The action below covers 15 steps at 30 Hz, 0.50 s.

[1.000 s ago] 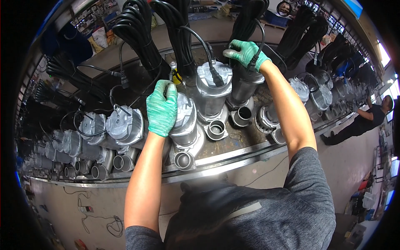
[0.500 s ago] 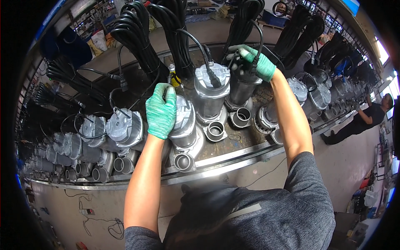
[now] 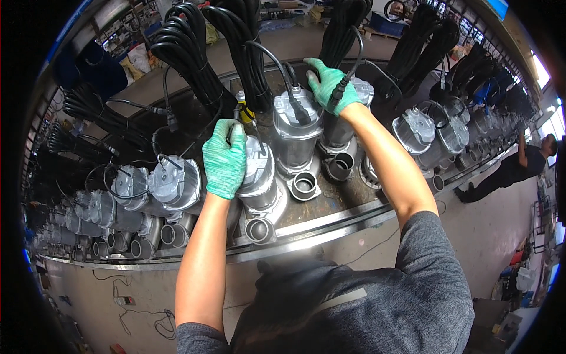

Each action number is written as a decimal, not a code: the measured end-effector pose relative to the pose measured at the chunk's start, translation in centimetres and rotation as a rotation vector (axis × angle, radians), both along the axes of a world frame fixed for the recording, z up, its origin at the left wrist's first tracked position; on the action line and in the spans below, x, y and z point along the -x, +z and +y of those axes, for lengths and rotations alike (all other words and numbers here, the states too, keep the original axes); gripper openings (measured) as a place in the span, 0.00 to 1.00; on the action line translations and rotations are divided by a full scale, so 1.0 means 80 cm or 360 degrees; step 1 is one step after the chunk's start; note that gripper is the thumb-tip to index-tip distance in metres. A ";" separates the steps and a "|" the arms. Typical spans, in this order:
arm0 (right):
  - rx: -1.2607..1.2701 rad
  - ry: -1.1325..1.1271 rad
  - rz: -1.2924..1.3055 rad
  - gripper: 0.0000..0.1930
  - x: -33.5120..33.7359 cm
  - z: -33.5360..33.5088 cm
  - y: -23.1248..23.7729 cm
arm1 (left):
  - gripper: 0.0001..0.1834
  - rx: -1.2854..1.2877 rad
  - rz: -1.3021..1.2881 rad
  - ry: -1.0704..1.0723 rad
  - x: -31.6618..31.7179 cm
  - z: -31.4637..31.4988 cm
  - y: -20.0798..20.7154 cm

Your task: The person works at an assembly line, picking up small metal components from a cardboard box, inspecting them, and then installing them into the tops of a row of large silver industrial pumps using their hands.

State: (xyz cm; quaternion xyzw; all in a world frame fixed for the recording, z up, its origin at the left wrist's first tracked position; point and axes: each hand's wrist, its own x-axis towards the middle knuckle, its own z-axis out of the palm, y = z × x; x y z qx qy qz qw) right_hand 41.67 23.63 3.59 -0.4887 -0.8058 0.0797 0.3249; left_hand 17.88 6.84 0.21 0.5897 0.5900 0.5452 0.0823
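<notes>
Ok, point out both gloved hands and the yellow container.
Left hand [image 3: 224,159]: head view, back of glove.
Right hand [image 3: 324,87]: head view, back of glove.
Yellow container [image 3: 247,113]: head view, its yellow body.

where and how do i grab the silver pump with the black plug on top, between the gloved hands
Probably best around the pump's upper body, just below its lid, from left and right, reaching in from the front. It stands upright and round there; the black plug takes up part of the lid, and the short pipe juts forward at the base.
</notes>
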 end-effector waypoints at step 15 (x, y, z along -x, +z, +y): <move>0.0142 0.0277 -0.0054 0.32 -0.048 0.042 0.008 | 0.09 0.0019 -0.0064 -0.0058 -0.001 -0.002 0.003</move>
